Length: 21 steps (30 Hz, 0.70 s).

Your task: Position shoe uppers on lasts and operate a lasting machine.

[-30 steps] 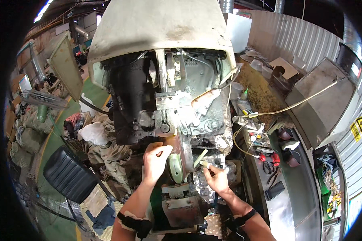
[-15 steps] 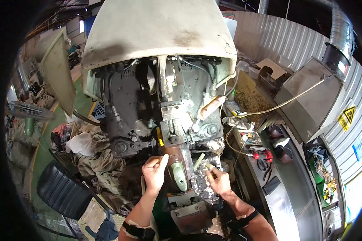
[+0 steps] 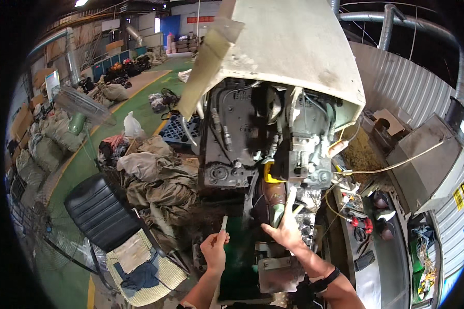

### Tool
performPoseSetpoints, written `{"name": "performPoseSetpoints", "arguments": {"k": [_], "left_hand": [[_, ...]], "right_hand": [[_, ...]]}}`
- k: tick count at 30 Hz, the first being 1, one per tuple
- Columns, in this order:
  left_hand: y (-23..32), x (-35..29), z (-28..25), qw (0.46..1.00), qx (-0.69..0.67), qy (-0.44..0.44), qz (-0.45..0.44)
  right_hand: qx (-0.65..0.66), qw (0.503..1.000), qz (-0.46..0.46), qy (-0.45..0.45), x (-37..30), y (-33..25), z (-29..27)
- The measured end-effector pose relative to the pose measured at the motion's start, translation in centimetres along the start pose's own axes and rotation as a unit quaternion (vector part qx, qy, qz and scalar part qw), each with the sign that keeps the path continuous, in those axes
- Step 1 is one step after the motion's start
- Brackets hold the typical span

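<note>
Pinched upright between the thumb and fingers of my left hand [image 3: 214, 251] is a short pale strip [image 3: 225, 222]. My right hand [image 3: 286, 233] lies around the near end of a brown leather shoe upper [image 3: 275, 193] on a green last [image 3: 278, 212], thumb on its left side and fingers on its right. The upper's far end sits under the machine [image 3: 229, 139], beside a yellow part [image 3: 271, 172]. Pale sticks lie near my right fingers, partly hidden by them.
Left of me are a black chair [image 3: 102, 211], a heap of brown cloth [image 3: 162, 180] and a fan [image 3: 82, 105]. On the right, a metal bench [image 3: 371, 275] carries a red tool [image 3: 365, 224] and a black phone-like slab [image 3: 364, 261]. A cream hood [image 3: 299, 46] covers the machine.
My view has turned left. My right hand has moved onto the last from beside it. My left hand has drawn away from the shoe, and the pale strip now shows in its pinch.
</note>
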<state>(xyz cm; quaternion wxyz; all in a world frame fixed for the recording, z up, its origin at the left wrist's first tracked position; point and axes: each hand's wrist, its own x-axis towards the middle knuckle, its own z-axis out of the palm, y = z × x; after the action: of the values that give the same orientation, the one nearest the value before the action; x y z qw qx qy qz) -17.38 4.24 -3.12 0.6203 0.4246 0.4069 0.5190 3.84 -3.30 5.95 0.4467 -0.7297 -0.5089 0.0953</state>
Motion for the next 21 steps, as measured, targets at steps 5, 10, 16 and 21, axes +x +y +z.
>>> {"name": "performPoseSetpoints", "arguments": {"k": [5,10,16,21], "left_hand": [[2.3,-0.9,1.1,0.998,-0.027,-0.048,-0.010],[7.1,0.0,6.7,0.983,-0.061,-0.160,0.068],[9.8,-4.5,12.7,0.894,-0.072,-0.437,0.063],[7.9,-10.6,17.2,0.864,-0.072,-0.499,0.011]], "right_hand": [[0.223,0.967,0.123,-0.004,-0.1,-2.3,-1.4],[0.218,0.951,0.213,-0.049,-8.2,-5.0,-5.5],[0.142,0.987,-0.065,0.048,-19.5,-2.2,-6.4],[0.030,0.999,0.025,0.032,-26.0,0.9,-10.0]]}}
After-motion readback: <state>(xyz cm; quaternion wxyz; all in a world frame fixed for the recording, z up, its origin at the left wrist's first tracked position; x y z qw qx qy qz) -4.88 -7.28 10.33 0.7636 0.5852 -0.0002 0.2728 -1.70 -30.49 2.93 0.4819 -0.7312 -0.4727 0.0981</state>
